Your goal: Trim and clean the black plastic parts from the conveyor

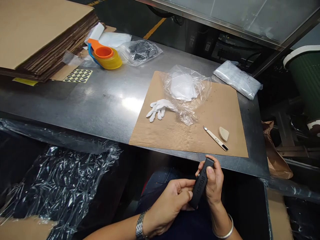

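A long black plastic part (200, 185) with raised BOSCH lettering is held up in front of the table edge, tilted. My left hand (175, 200) pinches its lower end between thumb and fingers. Around its upper end my right hand (214, 180) is closed, the thumb lying on the lettered face. Beyond them, on a cardboard sheet (160, 136), lie a craft knife (215, 138) marked A26 and a small beige wedge-shaped pad (223, 133). A white glove (160, 109) rests farther left beside a clear plastic bag (185, 90) with white sheets inside.
Stacked cardboard (42, 36) fills the table's far left. Near it are a sticker sheet (78, 76), orange and yellow tape rings (107, 56) and a bag with dark contents (143, 51). A wrapped white packet (237, 79) lies back right. Black plastic-lined boxes (62, 180) flank my lap.
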### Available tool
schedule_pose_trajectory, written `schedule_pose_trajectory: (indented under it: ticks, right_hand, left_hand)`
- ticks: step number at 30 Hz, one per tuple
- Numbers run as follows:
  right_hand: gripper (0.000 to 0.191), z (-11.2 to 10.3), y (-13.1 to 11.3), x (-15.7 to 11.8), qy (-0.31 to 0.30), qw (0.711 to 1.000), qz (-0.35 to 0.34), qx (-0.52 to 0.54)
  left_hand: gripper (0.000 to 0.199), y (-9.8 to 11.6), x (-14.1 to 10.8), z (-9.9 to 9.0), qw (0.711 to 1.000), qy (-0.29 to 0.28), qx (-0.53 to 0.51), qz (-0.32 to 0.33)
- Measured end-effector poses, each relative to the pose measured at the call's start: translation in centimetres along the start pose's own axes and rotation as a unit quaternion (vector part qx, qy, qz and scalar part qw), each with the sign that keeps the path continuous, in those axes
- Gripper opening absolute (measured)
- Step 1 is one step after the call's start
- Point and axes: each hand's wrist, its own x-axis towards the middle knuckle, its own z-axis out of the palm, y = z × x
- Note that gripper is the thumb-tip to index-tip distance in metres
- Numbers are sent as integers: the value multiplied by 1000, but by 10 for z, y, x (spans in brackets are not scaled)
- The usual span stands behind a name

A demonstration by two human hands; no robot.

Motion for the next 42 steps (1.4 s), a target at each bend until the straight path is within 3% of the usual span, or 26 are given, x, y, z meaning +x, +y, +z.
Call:
schedule_pose_trajectory:
  ticks: [11, 17, 27, 42]
  right_hand:
    - [39, 2, 1, 2, -9, 997, 43, 71]
    - [38, 3, 1, 2, -9, 995, 53, 82]
    - [39, 2, -2, -1, -20, 998, 0, 53]
    - [40, -1, 2, -6, -9, 1000, -14, -4]
  left_hand:
    - [37, 5, -4, 1, 999, -46, -17, 9]
    - [43, 7, -6, 1, 999, -38, -22, 1]
    - [53, 1, -3, -3, 1000, 6, 15, 8]
    - [40, -6, 2, -8, 995, -29, 89, 35]
